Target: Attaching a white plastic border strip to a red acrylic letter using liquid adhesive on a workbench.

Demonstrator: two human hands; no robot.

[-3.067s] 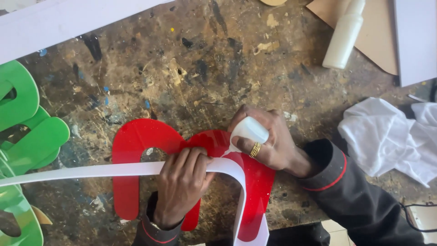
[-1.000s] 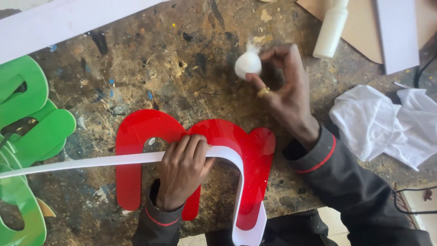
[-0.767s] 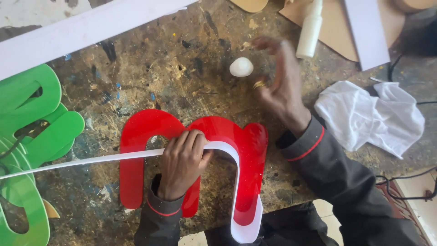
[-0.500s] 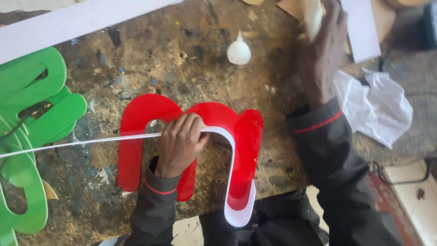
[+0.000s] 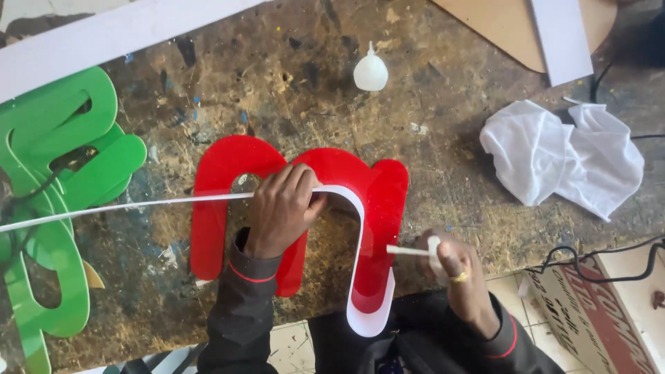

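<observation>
My one red acrylic letter (image 5: 228, 173) lies flat near the worktop's (image 5: 291, 62) front edge. One white strip (image 5: 138, 206) already follows its right curve; the long left stretch stands loose. My left hand (image 5: 280, 211) is closed, pinching the strip; my right hand (image 5: 454, 266) grips a small glue bottle (image 5: 415, 251), nozzle at the edge. One white cap (image 5: 370, 71) and one cloth (image 5: 561, 156) lie toward the back edge.

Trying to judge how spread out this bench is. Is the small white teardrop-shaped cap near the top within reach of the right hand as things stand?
Probably yes. The worn bench between the right hand and the small white teardrop-shaped cap holds only the flat red plastic letter, but that hand already holds a white nozzled bottle.
</observation>
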